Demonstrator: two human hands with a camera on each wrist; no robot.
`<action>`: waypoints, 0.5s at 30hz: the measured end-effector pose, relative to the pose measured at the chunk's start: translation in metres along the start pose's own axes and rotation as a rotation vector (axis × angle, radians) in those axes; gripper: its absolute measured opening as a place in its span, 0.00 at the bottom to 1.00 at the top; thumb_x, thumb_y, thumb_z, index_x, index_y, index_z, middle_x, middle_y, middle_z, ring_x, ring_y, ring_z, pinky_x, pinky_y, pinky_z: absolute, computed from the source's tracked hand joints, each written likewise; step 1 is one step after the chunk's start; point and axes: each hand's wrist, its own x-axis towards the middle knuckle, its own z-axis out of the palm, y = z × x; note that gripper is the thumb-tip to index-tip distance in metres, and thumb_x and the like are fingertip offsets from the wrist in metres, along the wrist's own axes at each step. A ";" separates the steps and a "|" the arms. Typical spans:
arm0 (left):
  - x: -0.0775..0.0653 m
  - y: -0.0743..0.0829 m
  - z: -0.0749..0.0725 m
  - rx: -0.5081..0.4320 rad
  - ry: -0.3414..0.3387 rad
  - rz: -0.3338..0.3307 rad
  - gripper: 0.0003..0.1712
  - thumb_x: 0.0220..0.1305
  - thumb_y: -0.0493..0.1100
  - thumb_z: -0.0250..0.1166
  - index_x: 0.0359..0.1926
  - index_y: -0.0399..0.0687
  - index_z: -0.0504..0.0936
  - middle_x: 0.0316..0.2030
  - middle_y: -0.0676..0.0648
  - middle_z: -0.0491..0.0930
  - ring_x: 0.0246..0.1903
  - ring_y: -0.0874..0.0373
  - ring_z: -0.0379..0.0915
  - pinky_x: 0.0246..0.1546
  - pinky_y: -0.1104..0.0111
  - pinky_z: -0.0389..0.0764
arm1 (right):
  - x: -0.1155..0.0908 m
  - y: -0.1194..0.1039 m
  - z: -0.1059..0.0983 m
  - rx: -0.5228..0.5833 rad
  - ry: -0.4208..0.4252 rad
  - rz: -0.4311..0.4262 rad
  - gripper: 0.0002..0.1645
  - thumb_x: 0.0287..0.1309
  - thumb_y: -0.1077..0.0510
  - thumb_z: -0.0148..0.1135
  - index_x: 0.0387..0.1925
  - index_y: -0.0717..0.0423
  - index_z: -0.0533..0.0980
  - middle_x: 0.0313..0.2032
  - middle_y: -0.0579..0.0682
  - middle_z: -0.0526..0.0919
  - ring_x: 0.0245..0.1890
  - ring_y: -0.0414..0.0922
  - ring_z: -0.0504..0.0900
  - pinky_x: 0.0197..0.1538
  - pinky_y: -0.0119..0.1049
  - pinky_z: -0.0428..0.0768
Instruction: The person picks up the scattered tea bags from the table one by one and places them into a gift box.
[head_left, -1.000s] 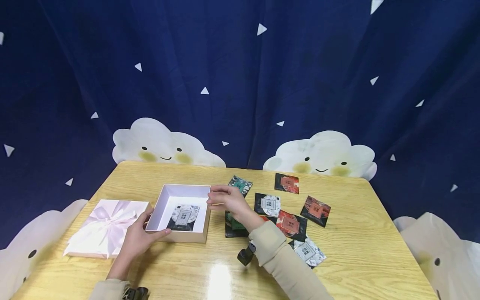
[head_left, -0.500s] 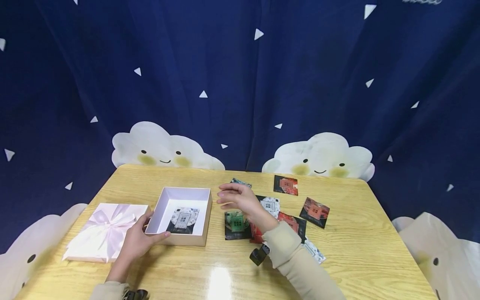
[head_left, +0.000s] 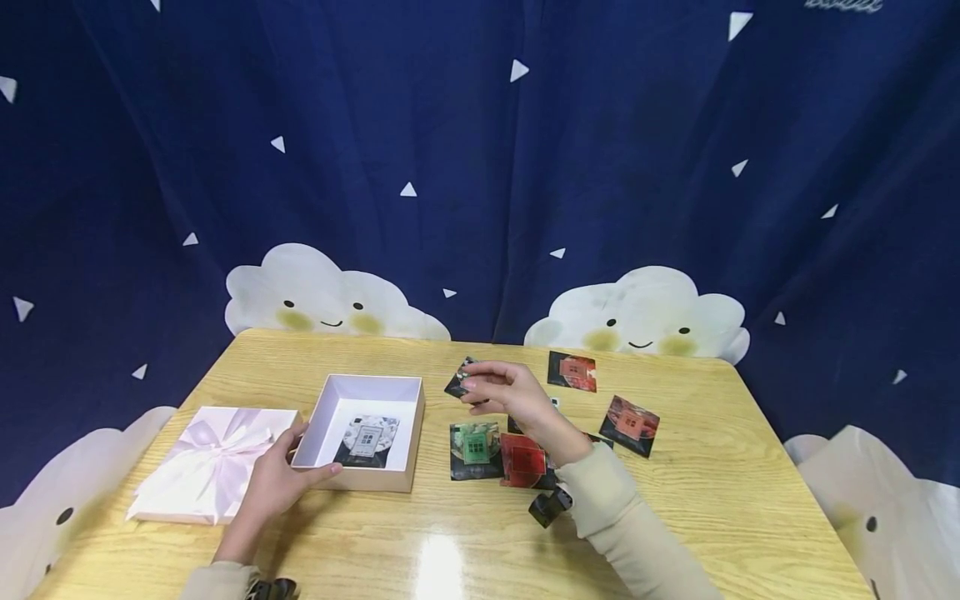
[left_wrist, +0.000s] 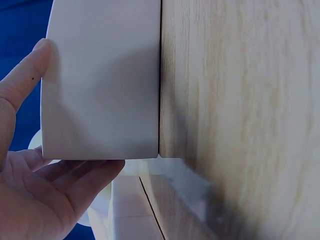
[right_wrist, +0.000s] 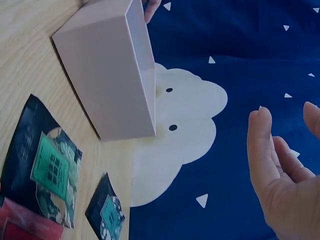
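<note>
An open white box [head_left: 415,437] stands on the table, with a black-and-white patterned sachet [head_left: 368,441] lying inside. My left hand [head_left: 273,479] holds the box at its near left corner, thumb on the front rim; in the left wrist view its fingers [left_wrist: 95,182] lie along the other side. My right hand [head_left: 517,404] hovers over the sachets right of the box, fingers slightly bent and nothing in them. It partly covers a teal-labelled sachet [head_left: 457,385]. Nearer me lie a green-labelled sachet [head_left: 476,451] and a red one [head_left: 526,461].
Left of the box rests a white lid [head_left: 176,492] with a pale ribbon bow [head_left: 221,450]. More red-labelled sachets, one at the back [head_left: 573,371] and one to the right [head_left: 630,426], lie on the wooden table [head_left: 720,500]. A blue curtain [head_left: 480,167] hangs behind.
My right hand has moved right, away from the box's right wall and over the sachets, uncovering the green-labelled and red ones. My left hand and the box have stayed in place.
</note>
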 end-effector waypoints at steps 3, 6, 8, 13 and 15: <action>0.000 0.000 0.000 -0.001 0.001 0.001 0.50 0.40 0.48 0.75 0.60 0.28 0.62 0.51 0.26 0.69 0.47 0.33 0.70 0.46 0.48 0.72 | -0.003 -0.002 -0.007 -0.010 -0.003 -0.008 0.23 0.58 0.62 0.58 0.53 0.70 0.68 0.45 0.67 0.74 0.35 0.44 0.82 0.40 0.42 0.80; 0.001 0.000 0.001 -0.005 0.001 -0.002 0.50 0.41 0.48 0.75 0.60 0.28 0.61 0.51 0.26 0.69 0.47 0.33 0.70 0.46 0.48 0.72 | -0.006 -0.003 -0.015 -0.017 -0.007 -0.009 0.24 0.58 0.61 0.59 0.54 0.68 0.69 0.45 0.65 0.74 0.37 0.47 0.82 0.42 0.44 0.79; 0.001 0.000 0.001 -0.008 -0.001 -0.005 0.50 0.41 0.49 0.75 0.60 0.28 0.61 0.52 0.26 0.69 0.48 0.34 0.69 0.46 0.48 0.72 | -0.007 -0.004 -0.021 -0.028 -0.006 -0.009 0.24 0.58 0.60 0.59 0.54 0.67 0.68 0.45 0.64 0.75 0.38 0.49 0.81 0.43 0.45 0.79; 0.000 0.000 0.000 -0.008 -0.005 -0.014 0.51 0.41 0.48 0.75 0.60 0.28 0.61 0.52 0.26 0.69 0.48 0.34 0.69 0.46 0.48 0.71 | -0.014 -0.006 -0.033 -0.066 0.019 0.017 0.27 0.56 0.58 0.61 0.55 0.66 0.68 0.43 0.61 0.76 0.39 0.51 0.81 0.42 0.45 0.79; 0.000 0.000 0.000 -0.005 -0.010 -0.023 0.51 0.41 0.49 0.75 0.61 0.28 0.60 0.52 0.26 0.69 0.48 0.34 0.69 0.47 0.48 0.71 | -0.017 -0.006 -0.038 -0.080 0.028 0.033 0.27 0.55 0.58 0.62 0.55 0.66 0.68 0.43 0.59 0.77 0.38 0.52 0.81 0.41 0.43 0.80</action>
